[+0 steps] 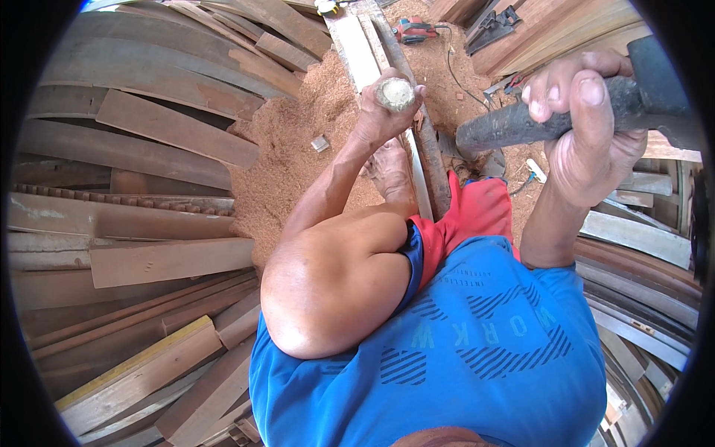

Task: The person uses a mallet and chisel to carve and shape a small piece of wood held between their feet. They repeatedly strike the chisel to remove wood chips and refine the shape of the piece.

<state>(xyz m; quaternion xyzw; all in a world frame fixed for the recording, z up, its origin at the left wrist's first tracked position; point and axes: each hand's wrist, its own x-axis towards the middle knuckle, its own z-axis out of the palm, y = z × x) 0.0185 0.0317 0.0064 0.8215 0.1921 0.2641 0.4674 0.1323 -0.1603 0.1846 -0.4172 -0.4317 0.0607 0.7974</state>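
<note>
My left hand is wrapped round an upright chisel, whose pale, battered handle end faces up; its blade is hidden beneath the hand. Up on the right, my right hand grips a hammer by its thick dark handle. The black hammer head is partly cut off at the picture's rim. A long pale timber runs away from me under the left hand. My bare foot rests beside it, below the chisel.
Sawdust covers the ground. A red power planer with a cord lies at the far end. Stacked planks line the left, and more boards lie at right. A small wood offcut sits in the sawdust.
</note>
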